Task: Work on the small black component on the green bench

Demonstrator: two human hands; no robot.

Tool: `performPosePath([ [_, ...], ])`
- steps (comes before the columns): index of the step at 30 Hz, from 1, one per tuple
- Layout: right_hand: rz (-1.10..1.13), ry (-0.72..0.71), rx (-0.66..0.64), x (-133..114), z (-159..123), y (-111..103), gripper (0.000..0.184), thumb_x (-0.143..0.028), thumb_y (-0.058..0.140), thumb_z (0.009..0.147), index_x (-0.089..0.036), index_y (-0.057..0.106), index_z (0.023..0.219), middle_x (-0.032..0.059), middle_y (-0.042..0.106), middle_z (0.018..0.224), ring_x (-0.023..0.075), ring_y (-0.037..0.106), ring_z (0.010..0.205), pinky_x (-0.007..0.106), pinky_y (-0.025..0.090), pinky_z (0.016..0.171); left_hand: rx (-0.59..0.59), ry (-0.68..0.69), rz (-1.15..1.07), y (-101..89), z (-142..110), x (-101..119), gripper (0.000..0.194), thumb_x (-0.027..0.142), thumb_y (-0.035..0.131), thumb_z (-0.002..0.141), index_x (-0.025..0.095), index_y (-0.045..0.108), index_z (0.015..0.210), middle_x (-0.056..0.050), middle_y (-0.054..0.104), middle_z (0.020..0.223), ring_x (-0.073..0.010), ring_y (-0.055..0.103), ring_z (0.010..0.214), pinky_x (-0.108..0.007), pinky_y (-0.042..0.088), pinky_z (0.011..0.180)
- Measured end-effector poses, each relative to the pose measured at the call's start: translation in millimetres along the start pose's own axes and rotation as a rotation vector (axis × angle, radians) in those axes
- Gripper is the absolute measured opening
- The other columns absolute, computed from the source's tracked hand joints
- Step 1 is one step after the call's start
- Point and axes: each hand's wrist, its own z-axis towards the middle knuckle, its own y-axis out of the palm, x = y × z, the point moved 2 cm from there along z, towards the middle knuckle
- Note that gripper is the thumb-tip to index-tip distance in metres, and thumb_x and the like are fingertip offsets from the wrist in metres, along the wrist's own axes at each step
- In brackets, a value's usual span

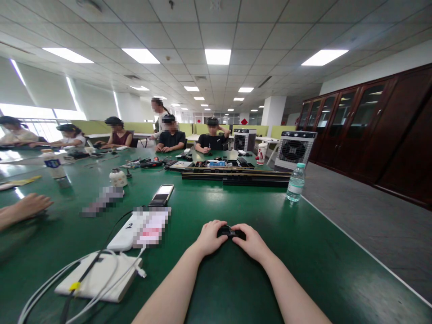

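A small black object (230, 231) lies on the green table (263, 211) straight ahead of me. My left hand (209, 237) grips its left end and my right hand (251, 241) grips its right end, fingers curled over it. Most of the object is hidden under my fingers, so I cannot tell what it is. Both forearms rest on the table.
White power banks (125, 234) (97, 279) with white and black cables lie at my left, a phone (162, 195) beyond them. A water bottle (296, 182) stands near the right table edge. Black bars (236, 176) lie across the middle. Another person's hand (29, 206) rests at left; several people sit far off.
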Motion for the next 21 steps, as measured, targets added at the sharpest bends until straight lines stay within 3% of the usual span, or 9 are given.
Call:
performPosePath([
  [11, 0.108, -0.011, 0.026, 0.2, 0.8, -1.2, 0.019, -0.022, 0.058, 0.072, -0.022, 0.065, 0.09, 0.0042, 0.066, 0.097, 0.0201, 0.059, 0.096, 0.036, 0.043, 0.091, -0.007, -0.017, 0.003, -3.2, -0.2, 2.8, 0.037, 0.032, 0.056, 0.079, 0.023, 0.056, 0.114, -0.004, 0.06, 0.112, -0.0226, 0.053, 0.106, -0.036, 0.038, 0.095],
  [21, 0.11, 0.026, 0.035, 0.1, 0.4, -1.4, 0.027, -0.024, 0.06, 0.07, -0.021, 0.064, 0.097, 0.0048, 0.065, 0.1, 0.0206, 0.059, 0.096, 0.036, 0.044, 0.091, 0.008, -0.029, -0.017, -1.9, -0.6, 2.0, 0.041, 0.033, 0.055, 0.079, 0.022, 0.053, 0.118, -0.006, 0.059, 0.115, -0.0226, 0.052, 0.108, -0.037, 0.037, 0.096],
])
